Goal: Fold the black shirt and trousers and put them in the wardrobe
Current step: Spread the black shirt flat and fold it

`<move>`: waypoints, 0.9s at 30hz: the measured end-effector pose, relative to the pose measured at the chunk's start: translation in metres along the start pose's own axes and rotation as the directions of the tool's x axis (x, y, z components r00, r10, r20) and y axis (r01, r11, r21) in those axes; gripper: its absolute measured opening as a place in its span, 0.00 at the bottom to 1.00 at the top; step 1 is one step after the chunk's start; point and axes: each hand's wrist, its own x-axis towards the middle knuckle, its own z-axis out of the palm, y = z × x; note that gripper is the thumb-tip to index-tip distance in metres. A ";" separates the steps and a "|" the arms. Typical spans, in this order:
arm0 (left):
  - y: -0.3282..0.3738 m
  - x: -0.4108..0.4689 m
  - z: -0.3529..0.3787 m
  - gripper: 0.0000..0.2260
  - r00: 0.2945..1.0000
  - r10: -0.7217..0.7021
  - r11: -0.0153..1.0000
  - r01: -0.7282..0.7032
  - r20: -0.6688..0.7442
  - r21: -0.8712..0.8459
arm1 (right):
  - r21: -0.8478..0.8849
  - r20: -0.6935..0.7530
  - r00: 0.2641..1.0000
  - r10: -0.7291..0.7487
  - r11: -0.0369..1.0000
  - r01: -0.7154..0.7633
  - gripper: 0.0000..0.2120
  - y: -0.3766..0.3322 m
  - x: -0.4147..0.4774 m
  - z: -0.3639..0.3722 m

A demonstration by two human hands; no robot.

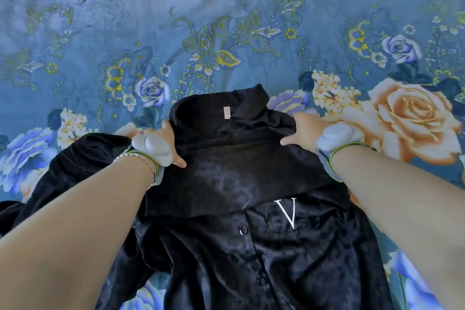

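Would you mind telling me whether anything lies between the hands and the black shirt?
Nothing visible does. The left hand and right hand already rest directly on the black shirt near its collar, on the floral bedsheet.

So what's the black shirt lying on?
The black shirt lies on a blue floral bedsheet, visible all around it. Whatever is directly beneath the fabric is covered.

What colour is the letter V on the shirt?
White, on the black shirt; the V shows in the head view.
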 end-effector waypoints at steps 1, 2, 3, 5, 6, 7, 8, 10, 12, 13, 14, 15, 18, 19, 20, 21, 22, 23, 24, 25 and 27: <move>0.003 -0.002 0.000 0.48 0.999 0.040 0.999 -0.040 0.010 0.019 | 0.043 -0.002 1.000 -0.022 0.999 0.022 0.26 0.004 0.000 -0.003; 0.007 -0.006 0.000 0.39 0.995 0.096 0.995 -0.096 0.012 0.015 | 0.097 -0.026 0.999 -0.038 0.994 0.041 0.21 0.012 -0.001 -0.007; 0.014 -0.011 -0.003 0.31 0.988 0.157 0.988 -0.157 0.001 -0.008 | 0.151 -0.068 0.997 -0.038 0.987 0.048 0.17 0.021 -0.004 -0.014; 0.029 -0.012 -0.016 0.18 0.969 0.241 0.967 -0.245 -0.060 -0.073 | 0.204 -0.171 0.985 -0.021 0.977 0.057 0.14 0.039 -0.010 -0.030; 0.037 -0.012 -0.027 0.15 0.964 0.242 0.962 -0.253 -0.113 -0.100 | 0.188 -0.241 0.971 -0.005 0.981 0.052 0.14 0.046 -0.012 -0.039; 0.043 -0.010 -0.039 0.14 0.960 0.214 0.962 -0.239 -0.179 -0.133 | 0.158 -0.315 0.949 0.019 0.987 0.032 0.14 0.051 -0.012 -0.048; 0.050 -0.008 -0.050 0.13 0.950 0.169 0.960 -0.219 -0.262 -0.176 | 0.131 -0.386 0.922 0.041 0.991 0.011 0.12 0.056 -0.011 -0.058; 0.061 -0.002 -0.069 0.09 0.927 0.093 0.946 -0.196 -0.363 -0.258 | 0.123 -0.460 0.882 0.100 0.991 -0.048 0.07 0.063 -0.010 -0.076; 0.072 -0.001 -0.077 0.05 0.930 0.049 0.950 -0.156 -0.364 -0.271 | 0.132 -0.414 0.904 0.110 0.989 -0.061 0.04 0.068 -0.010 -0.081; 0.076 0.000 -0.075 0.06 0.937 0.027 0.953 -0.130 -0.350 -0.275 | 0.121 -0.374 0.923 0.088 0.992 -0.046 0.02 0.068 -0.013 -0.078; 0.079 -0.005 -0.071 0.07 0.944 -0.004 0.955 -0.094 -0.331 -0.281 | 0.106 -0.345 0.936 0.067 0.994 -0.033 0.04 0.069 -0.016 -0.072; 0.080 -0.008 -0.068 0.06 0.947 -0.021 0.949 -0.083 -0.321 -0.304 | 0.098 -0.330 0.942 0.061 0.995 -0.030 0.08 0.069 -0.021 -0.067; 0.073 -0.040 -0.068 0.11 0.941 -0.014 0.841 -0.172 -0.339 -0.513 | 0.197 -0.348 0.933 0.087 0.980 -0.018 0.08 0.061 -0.048 -0.060; 0.066 -0.052 -0.068 0.11 0.920 -0.010 0.800 -0.228 -0.391 -0.555 | 0.244 -0.412 0.908 0.075 0.969 0.031 0.08 0.059 -0.061 -0.062; 0.057 -0.073 -0.065 0.11 0.887 0.002 0.789 -0.285 -0.462 -0.544 | 0.265 -0.500 0.865 0.047 0.959 0.101 0.10 0.057 -0.076 -0.061; 0.049 -0.091 -0.059 0.11 0.834 0.057 0.814 -0.358 -0.549 -0.458 | 0.216 -0.590 0.807 -0.029 0.957 0.193 0.12 0.056 -0.093 -0.060; 0.040 -0.107 -0.046 0.10 0.738 0.161 0.845 -0.446 -0.656 -0.295 | 0.089 -0.664 0.731 -0.159 0.953 0.288 0.12 0.055 -0.110 -0.054; 0.030 -0.123 -0.026 0.08 0.558 0.318 0.825 -0.561 -0.766 -0.066 | -0.087 -0.686 0.648 -0.330 0.922 0.378 0.12 0.055 -0.130 -0.043; 0.021 -0.137 -0.005 0.06 0.406 0.495 0.767 -0.620 -0.768 0.167 | -0.259 -0.642 0.585 -0.496 0.858 0.443 0.11 0.060 -0.145 -0.029; 0.014 -0.145 0.022 0.06 0.330 0.655 0.691 -0.626 -0.680 0.361 | -0.420 -0.542 0.548 -0.637 0.770 0.480 0.10 0.067 -0.161 -0.011; 0.001 -0.149 0.084 0.12 0.398 0.785 0.618 -0.563 -0.475 0.549 | -0.610 -0.308 0.631 -0.712 0.657 0.443 0.11 0.084 -0.188 0.036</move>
